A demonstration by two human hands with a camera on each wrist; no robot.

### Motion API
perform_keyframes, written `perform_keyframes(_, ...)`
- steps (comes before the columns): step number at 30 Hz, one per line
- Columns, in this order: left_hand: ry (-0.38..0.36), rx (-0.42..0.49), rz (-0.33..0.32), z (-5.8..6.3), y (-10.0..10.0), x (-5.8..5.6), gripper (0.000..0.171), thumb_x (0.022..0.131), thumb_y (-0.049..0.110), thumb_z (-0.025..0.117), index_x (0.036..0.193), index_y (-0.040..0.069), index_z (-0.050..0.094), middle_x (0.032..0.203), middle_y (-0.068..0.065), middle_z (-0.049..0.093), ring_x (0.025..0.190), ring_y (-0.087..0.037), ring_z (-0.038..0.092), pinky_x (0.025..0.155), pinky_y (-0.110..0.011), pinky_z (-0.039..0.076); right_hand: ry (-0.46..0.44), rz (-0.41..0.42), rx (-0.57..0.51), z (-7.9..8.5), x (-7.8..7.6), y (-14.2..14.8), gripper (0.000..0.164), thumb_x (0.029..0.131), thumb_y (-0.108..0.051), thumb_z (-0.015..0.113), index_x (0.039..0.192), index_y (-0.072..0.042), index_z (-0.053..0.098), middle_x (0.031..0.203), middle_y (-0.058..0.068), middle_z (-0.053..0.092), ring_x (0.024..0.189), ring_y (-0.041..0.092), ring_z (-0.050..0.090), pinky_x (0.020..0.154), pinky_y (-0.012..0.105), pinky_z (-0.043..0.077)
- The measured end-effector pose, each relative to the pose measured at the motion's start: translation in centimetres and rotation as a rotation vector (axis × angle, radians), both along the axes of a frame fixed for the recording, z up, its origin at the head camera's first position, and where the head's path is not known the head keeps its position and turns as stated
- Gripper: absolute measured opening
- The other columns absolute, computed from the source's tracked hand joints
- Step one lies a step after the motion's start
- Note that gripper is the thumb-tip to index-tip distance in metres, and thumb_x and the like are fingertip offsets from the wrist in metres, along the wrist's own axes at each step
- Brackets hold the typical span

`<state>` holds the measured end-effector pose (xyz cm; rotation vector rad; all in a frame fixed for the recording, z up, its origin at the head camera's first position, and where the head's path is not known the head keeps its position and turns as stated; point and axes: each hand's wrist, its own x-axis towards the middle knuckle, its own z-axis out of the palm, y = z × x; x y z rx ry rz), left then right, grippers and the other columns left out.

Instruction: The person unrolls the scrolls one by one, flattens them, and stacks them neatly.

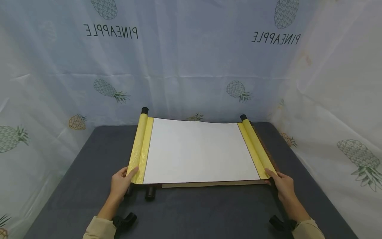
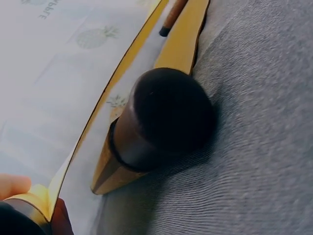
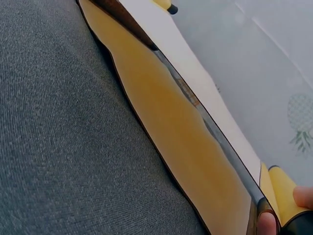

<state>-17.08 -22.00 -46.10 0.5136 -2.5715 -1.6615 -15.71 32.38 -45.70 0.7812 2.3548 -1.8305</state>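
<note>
Between both hands stretches a partly unrolled scroll, its white sheet [image 1: 200, 151] flanked by a yellow roll on the left [image 1: 138, 147] and another on the right [image 1: 259, 147]. My left hand [image 1: 120, 184] grips the near end of the left roll, thumb on top. At the near end of the right roll, my right hand [image 1: 283, 188] holds on the same way. The sheet is raised off the table. Beneath it lies a tan sheet [image 3: 166, 127], with a dark-knobbed roller [image 2: 166, 115] to its left. Whether these belong to another scroll, I cannot tell.
A dark grey cloth [image 1: 203, 212] covers the table. White curtains with pineapple prints [image 1: 185, 59] hang behind and at both sides. Black straps [image 1: 125, 220] sit on the wrists. Brown patterned material [image 1: 267, 146] shows beyond the right roll.
</note>
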Motion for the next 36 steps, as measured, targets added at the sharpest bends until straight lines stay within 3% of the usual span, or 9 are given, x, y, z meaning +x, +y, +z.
perform_keyframes(4,-0.013,0.016,-0.025,-0.5,0.2,0.1,0.068,0.092,0.048,0.058,0.133,-0.006,0.052,0.122,-0.022,0.067,0.074,0.008,0.056,0.067,-0.016,0.047,-0.018,-0.008,0.0,-0.2,0.0,0.2,0.089,0.091,-0.05,0.058,0.147,0.01,0.025,0.161,0.027,-0.002,0.062,-0.004,0.064,0.065,0.014,0.051)
perform_keyframes(8,-0.014,0.029,-0.036,-0.8,0.4,0.1,0.069,0.093,0.047,0.057,0.134,-0.007,0.049,0.123,-0.025,0.065,0.073,0.007,0.058,0.066,-0.017,0.049,-0.035,-0.009,0.073,-0.3,-0.1,0.4,0.088,0.091,-0.051,0.057,0.146,0.012,0.029,0.16,0.031,0.0,0.09,0.015,0.07,0.071,0.022,0.053)
perform_keyframes(13,-0.019,0.023,-0.042,-0.8,0.7,0.1,0.069,0.094,0.048,0.056,0.135,-0.008,0.048,0.127,-0.027,0.062,0.077,0.005,0.058,0.067,-0.017,0.048,-0.041,-0.016,0.136,-0.2,-0.5,0.5,0.087,0.091,-0.05,0.057,0.144,0.013,0.03,0.158,0.035,0.005,0.092,0.018,0.066,0.064,0.015,0.049)
perform_keyframes(19,-0.018,0.031,-0.042,-0.8,0.9,-0.1,0.07,0.093,0.048,0.056,0.135,-0.009,0.048,0.126,-0.028,0.062,0.076,0.004,0.059,0.067,-0.016,0.048,-0.066,0.024,0.14,0.1,-0.8,0.8,0.094,0.092,-0.051,0.054,0.149,0.01,0.011,0.158,0.034,0.003,0.134,0.04,0.045,0.062,0.01,0.044)
perform_keyframes(25,-0.033,0.028,-0.037,-0.8,1.0,0.0,0.069,0.094,0.046,0.056,0.134,-0.009,0.048,0.127,-0.028,0.061,0.077,0.004,0.058,0.068,-0.016,0.047,-0.093,0.04,0.151,0.2,-1.2,1.1,0.094,0.092,-0.051,0.055,0.149,0.011,0.013,0.156,0.037,0.006,0.082,0.01,0.071,0.077,0.02,0.053)
perform_keyframes(28,-0.04,0.026,-0.037,-0.8,1.0,0.0,0.068,0.094,0.046,0.056,0.134,-0.009,0.048,0.127,-0.029,0.061,0.079,0.002,0.058,0.069,-0.017,0.047,-0.095,0.052,0.193,0.3,-1.2,1.2,0.09,0.093,-0.052,0.053,0.147,0.013,0.022,0.155,0.038,0.012,0.12,0.031,0.058,0.099,0.039,0.048)
perform_keyframes(31,-0.046,0.022,-0.039,-0.9,1.0,0.0,0.068,0.094,0.045,0.056,0.134,-0.009,0.048,0.127,-0.029,0.061,0.08,0.001,0.059,0.071,-0.018,0.048,-0.074,0.058,0.226,0.3,-1.2,1.1,0.084,0.093,-0.049,0.053,0.144,0.014,0.031,0.15,0.038,0.023,0.129,0.041,0.048,0.1,0.044,0.048)
perform_keyframes(33,-0.05,0.017,-0.039,-0.9,1.0,-0.1,0.069,0.094,0.046,0.056,0.134,-0.01,0.048,0.126,-0.029,0.061,0.081,0.0,0.059,0.072,-0.019,0.048,-0.06,0.067,0.232,0.3,-1.1,1.1,0.082,0.093,-0.047,0.055,0.143,0.014,0.032,0.148,0.038,0.027,0.099,0.024,0.068,0.085,0.031,0.055)
perform_keyframes(36,-0.06,0.006,-0.03,-1.0,0.9,-0.1,0.067,0.094,0.045,0.056,0.133,-0.009,0.049,0.126,-0.028,0.062,0.082,-0.001,0.059,0.074,-0.021,0.048,-0.044,0.074,0.223,0.4,-1.0,1.0,0.081,0.093,-0.044,0.058,0.142,0.015,0.031,0.147,0.037,0.028,0.062,0.0,0.064,0.068,0.021,0.056)
